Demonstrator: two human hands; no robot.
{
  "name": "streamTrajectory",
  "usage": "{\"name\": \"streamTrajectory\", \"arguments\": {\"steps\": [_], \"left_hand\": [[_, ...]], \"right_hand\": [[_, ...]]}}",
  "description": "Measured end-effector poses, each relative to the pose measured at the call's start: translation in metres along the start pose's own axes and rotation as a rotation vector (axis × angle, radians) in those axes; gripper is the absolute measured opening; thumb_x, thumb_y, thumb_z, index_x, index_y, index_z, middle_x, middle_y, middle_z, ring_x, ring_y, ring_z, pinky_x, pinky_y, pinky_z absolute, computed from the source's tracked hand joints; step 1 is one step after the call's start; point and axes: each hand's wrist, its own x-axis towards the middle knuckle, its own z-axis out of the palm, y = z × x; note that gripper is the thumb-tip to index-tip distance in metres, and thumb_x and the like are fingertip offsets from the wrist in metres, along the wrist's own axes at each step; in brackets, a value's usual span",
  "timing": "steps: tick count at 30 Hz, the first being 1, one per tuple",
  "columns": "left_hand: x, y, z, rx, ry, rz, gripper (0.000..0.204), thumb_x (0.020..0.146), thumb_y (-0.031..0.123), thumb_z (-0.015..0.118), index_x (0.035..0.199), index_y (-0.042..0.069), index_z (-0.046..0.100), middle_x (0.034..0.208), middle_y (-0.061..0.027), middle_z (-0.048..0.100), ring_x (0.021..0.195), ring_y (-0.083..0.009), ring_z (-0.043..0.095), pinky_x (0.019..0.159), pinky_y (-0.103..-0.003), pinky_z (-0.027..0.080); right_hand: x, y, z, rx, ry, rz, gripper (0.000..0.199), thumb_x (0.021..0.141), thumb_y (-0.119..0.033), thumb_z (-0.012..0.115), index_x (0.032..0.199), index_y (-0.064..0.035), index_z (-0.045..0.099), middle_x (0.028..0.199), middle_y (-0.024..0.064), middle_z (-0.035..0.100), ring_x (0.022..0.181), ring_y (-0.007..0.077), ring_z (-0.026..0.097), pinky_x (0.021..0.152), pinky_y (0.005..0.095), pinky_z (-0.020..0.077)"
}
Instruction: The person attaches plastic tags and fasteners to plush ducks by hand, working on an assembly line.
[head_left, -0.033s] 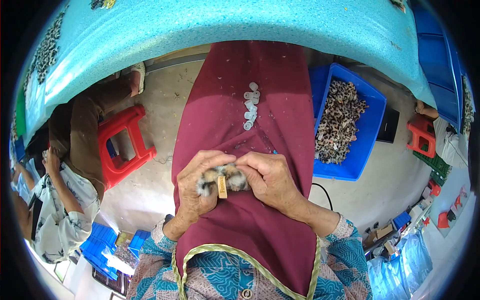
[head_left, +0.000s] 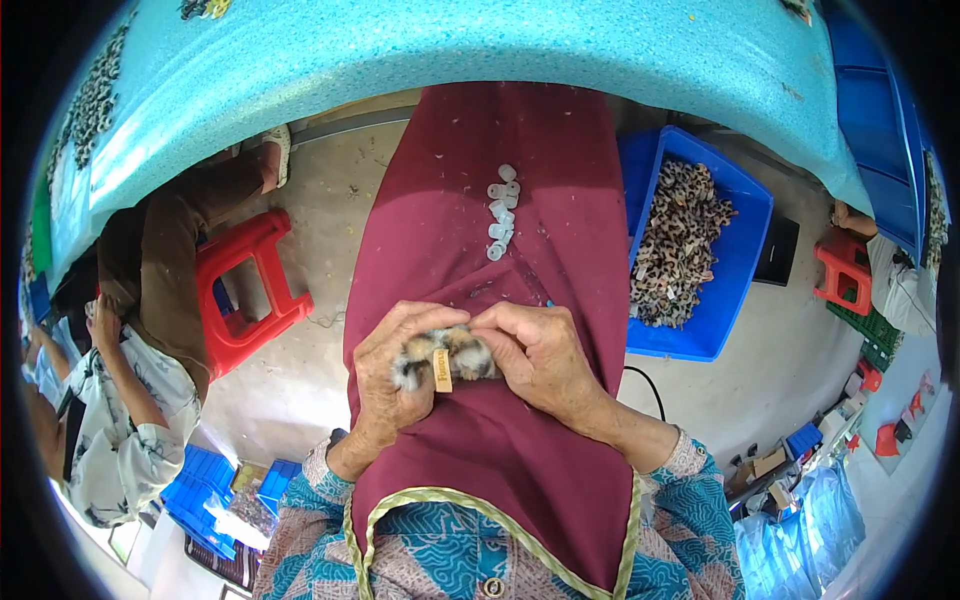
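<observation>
Over my lap, both hands grip a small fluffy plush piece [head_left: 466, 356] in black, white and orange fur, with a yellow fabric label [head_left: 442, 371] hanging from its front. My left hand [head_left: 392, 362] wraps round its left end, thumb below and fingers over the top. On the other end, my right hand [head_left: 538, 360] pinches the fur between thumb and fingers. The fingertips partly hide the piece. Farther up the maroon apron [head_left: 420, 230] lies a line of several small translucent white plastic pieces [head_left: 500, 215].
To the right, a blue bin [head_left: 735, 260] holds a heap of mottled fur pieces [head_left: 680, 245]. A turquoise-covered table [head_left: 480, 45] spans the far side. On the left are a red stool [head_left: 250, 285] and a seated person [head_left: 130, 430]. Another red stool [head_left: 843, 270] stands far right.
The yellow label has shifted very slightly to the left and hangs straighter. Both hands keep nearly the same place and grip.
</observation>
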Motion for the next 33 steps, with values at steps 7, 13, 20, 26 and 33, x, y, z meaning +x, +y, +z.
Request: {"name": "streamTrajectory", "arguments": {"steps": [7,13,20,26,33], "left_hand": [[0.001,-0.013,-0.002,-0.239,0.017,-0.278,0.025,0.072,0.007,0.069,0.095,0.001,0.062,0.084,-0.0063,0.064,0.078,-0.014,0.061,0.072,-0.026,0.048],[0.01,-0.029,0.0,-0.491,0.02,-0.58,0.028,0.076,0.008,0.071,0.1,0.001,0.06,0.084,-0.0023,0.064,0.077,-0.0089,0.058,0.069,-0.023,0.048],[0.007,-0.043,0.009,-0.468,0.165,-0.587,0.017,0.074,0.002,0.07,0.088,0.001,0.061,0.073,0.0016,0.059,0.067,-0.0054,0.051,0.059,-0.021,0.043],[0.012,-0.05,0.014,-0.393,0.183,-0.549,0.015,0.073,-0.001,0.07,0.085,0.001,0.061,0.07,0.0041,0.056,0.063,-0.0043,0.048,0.057,-0.02,0.041],[0.022,-0.03,0.002,-0.694,0.062,-0.737,0.027,0.068,-0.003,0.072,0.094,0.0,0.063,0.082,-0.0036,0.066,0.069,-0.0087,0.06,0.065,-0.023,0.051]], "right_hand": [[0.001,0.006,-0.001,0.49,-0.044,0.211,0.017,0.08,-0.007,0.067,0.085,0.0029,0.055,0.063,0.0098,0.062,0.056,0.0113,0.061,0.051,0.0261,0.0475],[0.03,0.028,0.008,0.368,-0.193,0.35,0.018,0.08,-0.005,0.067,0.086,0.0027,0.052,0.07,0.0076,0.063,0.059,0.0092,0.061,0.051,0.0225,0.0504],[0.041,0.041,0.013,0.561,-0.224,0.485,0.017,0.082,-0.009,0.066,0.082,0.0004,0.052,0.066,0.007,0.061,0.054,0.0083,0.058,0.048,0.0208,0.0492],[0.046,0.046,0.013,0.565,-0.198,0.506,0.016,0.082,-0.008,0.066,0.081,-0.0001,0.053,0.065,0.0056,0.061,0.052,0.0072,0.057,0.046,0.0201,0.0475],[0.033,0.056,0.003,0.787,-0.014,0.497,0.009,0.083,-0.009,0.064,0.083,-0.0016,0.058,0.07,0.0002,0.06,0.057,0.0039,0.053,0.051,0.0174,0.0433]]}}
